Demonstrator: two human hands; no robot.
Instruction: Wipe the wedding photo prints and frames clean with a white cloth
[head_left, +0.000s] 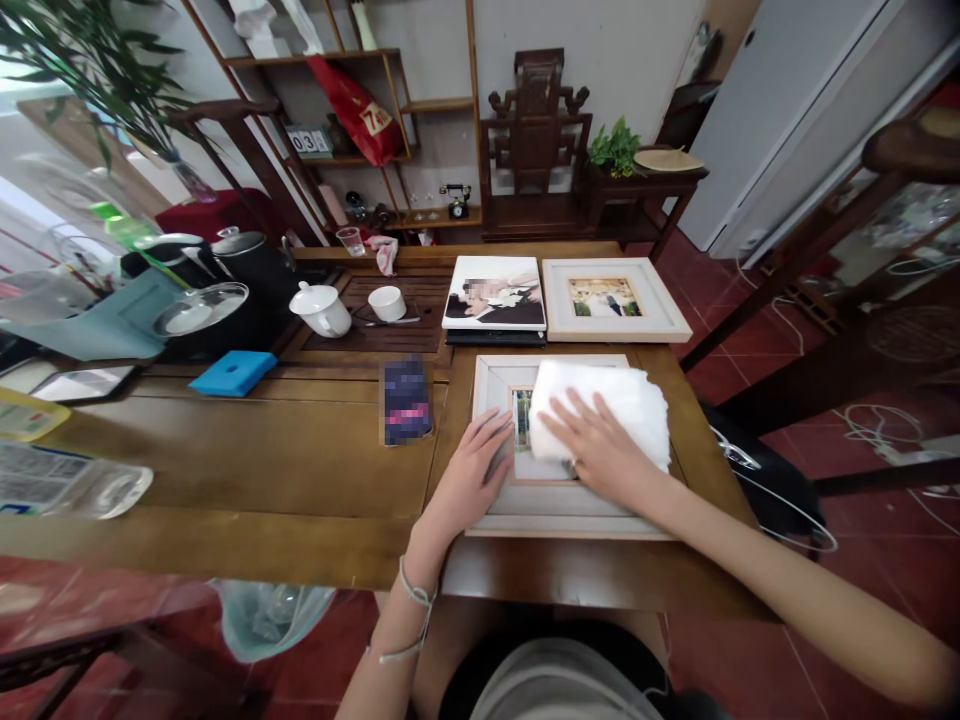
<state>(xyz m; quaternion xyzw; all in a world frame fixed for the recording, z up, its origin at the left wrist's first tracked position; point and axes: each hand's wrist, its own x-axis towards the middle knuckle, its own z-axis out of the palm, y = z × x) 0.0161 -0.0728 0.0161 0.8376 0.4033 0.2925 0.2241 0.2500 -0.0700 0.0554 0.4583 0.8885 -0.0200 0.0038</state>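
A white-framed picture [555, 505] lies flat on the wooden table [285, 470] in front of me. A folded white towel [622, 400] rests on its glass. My right hand [596, 445] lies flat on the towel with fingers spread, pressing it onto the frame. My left hand [472, 475] rests open on the frame's left edge, fingers stretched out, touching the frame and holding nothing.
Beyond lie a frameless photo print [495, 292] and another white-framed picture [611, 298]. A phone [406, 400], blue box [232, 372], white teapot [322, 310], cup [387, 302] and kettle [251, 265] stand to the left. Cables trail on the red floor at right.
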